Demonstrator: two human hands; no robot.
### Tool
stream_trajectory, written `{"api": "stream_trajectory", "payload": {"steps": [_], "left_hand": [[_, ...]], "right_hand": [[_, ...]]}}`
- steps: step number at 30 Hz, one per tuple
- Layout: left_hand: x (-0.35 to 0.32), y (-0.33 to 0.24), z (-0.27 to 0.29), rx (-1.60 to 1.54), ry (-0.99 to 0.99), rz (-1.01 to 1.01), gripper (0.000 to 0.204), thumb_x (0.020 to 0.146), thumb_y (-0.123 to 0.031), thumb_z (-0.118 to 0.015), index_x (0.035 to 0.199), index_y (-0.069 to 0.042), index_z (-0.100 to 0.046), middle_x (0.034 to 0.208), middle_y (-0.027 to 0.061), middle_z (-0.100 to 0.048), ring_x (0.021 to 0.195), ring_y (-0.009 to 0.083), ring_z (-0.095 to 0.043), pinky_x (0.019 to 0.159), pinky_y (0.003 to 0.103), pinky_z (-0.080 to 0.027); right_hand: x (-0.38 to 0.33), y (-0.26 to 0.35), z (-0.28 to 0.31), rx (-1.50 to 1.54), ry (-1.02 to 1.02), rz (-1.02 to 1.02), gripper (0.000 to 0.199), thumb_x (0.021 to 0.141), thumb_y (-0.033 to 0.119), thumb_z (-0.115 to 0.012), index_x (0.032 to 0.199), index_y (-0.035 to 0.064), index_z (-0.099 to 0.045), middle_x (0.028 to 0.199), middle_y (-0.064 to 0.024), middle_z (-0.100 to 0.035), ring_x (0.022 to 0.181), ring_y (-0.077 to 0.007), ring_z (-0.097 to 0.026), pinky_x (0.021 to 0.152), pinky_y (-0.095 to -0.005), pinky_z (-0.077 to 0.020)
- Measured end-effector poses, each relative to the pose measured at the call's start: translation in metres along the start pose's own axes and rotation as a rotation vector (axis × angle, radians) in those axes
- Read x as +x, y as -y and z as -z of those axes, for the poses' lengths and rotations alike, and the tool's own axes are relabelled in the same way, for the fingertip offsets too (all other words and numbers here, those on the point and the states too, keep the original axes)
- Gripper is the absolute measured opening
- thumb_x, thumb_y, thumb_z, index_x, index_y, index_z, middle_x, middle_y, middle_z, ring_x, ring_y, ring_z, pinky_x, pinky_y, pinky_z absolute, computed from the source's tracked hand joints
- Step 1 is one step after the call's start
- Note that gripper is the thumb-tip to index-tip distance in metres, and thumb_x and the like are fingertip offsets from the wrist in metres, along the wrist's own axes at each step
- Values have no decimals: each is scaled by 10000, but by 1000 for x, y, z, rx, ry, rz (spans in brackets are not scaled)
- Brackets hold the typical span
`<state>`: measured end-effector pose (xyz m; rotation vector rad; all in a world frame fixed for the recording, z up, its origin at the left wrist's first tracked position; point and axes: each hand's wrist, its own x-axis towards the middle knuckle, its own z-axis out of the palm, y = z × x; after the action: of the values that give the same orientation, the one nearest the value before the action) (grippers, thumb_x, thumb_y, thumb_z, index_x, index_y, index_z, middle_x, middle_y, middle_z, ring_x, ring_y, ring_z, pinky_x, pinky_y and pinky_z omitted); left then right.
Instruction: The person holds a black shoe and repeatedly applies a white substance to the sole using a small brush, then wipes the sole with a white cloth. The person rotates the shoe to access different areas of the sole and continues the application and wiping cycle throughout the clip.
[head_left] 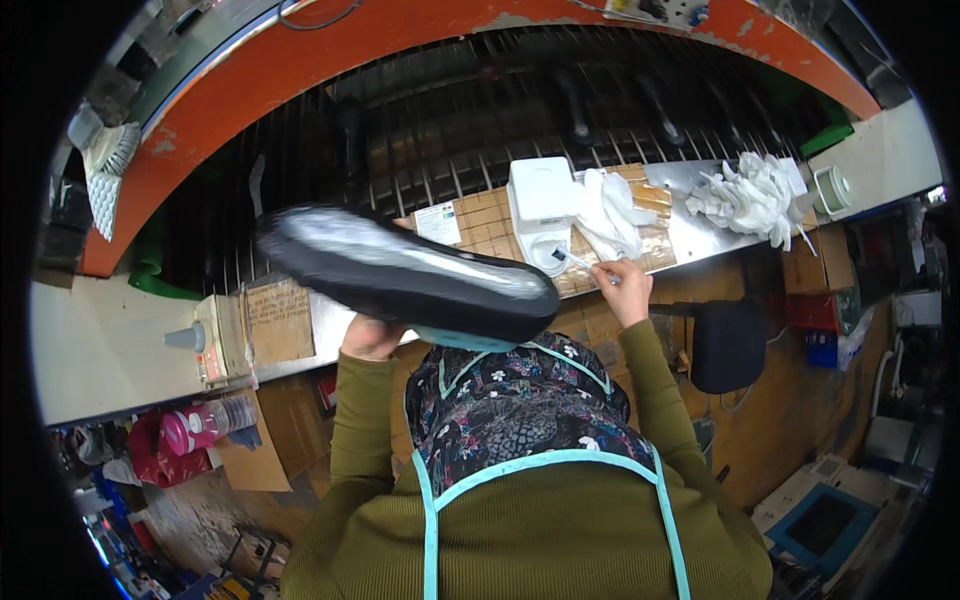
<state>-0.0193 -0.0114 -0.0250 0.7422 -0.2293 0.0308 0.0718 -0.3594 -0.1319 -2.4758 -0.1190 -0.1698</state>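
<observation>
My left hand [370,338] grips a black shoe [410,285] from below, its bottom turned up and slanting down to the right. A shiny whitish band runs along that bottom, and some teal shows on the near side. The shoe hides most of my left fingers. In my right hand [627,290], a thin-handled brush [590,266] is pinched. Its dark tip is at the round opening at the near end of a white plastic container [540,190]. Beside that container lies a crumpled white cloth or glove [610,215].
Brown cardboard [480,225] covers part of the bench, with a white label card [437,223] on it. Crumpled white cloths [755,200] lie at the right, near a pale tape roll [832,190]. Beyond, a rack of metal rods [450,120] sits under an orange frame [225,120]. A brush [110,155] stands far left.
</observation>
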Motion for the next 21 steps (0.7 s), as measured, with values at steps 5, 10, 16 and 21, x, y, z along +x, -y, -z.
{"api": "stream_trajectory", "payload": {"steps": [5, 10, 16, 21], "left_hand": [[40, -37, -23, -419, 598, -231, 1058, 664, -497, -818, 1498, -225, -227, 1544, 154, -121, 1331, 485, -314, 1043, 734, -265], [13, -66, -7, -319, 219, 27, 900, 784, -471, -725, 1488, -173, -251, 1323, 192, -443, 1233, 367, -476, 1111, 647, -205], [3, -53, -3, -291, 170, 97, 891, 791, -684, -580, 1376, -26, -439, 1261, 234, -499, 963, 340, -636, 1131, 556, -216], [-5, -21, -10, -412, -250, 9, 1088, 731, -866, -410, 1389, 1, -399, 1210, 243, -538, 812, 352, -647, 1023, 543, -382]], "right_hand": [[11, 3, -16, -211, -112, 222, 89, 787, 244, -713, 773, 157, -729, 744, -33, -604, 698, -236, -594, 749, -417, -320], [19, 4, -18, -285, -98, 350, 87, 801, 238, -705, 785, 156, -729, 729, -35, -587, 652, -245, -562, 749, -407, -311], [17, -13, -15, -103, 55, 69, 237, 877, 295, -638, 801, 81, -703, 640, -75, -613, 593, -244, -583, 662, -363, -416], [17, -27, -6, 673, 488, -491, 260, 894, 252, -656, 783, 18, -682, 637, -9, -603, 594, -68, -514, 550, -219, -399]]}}
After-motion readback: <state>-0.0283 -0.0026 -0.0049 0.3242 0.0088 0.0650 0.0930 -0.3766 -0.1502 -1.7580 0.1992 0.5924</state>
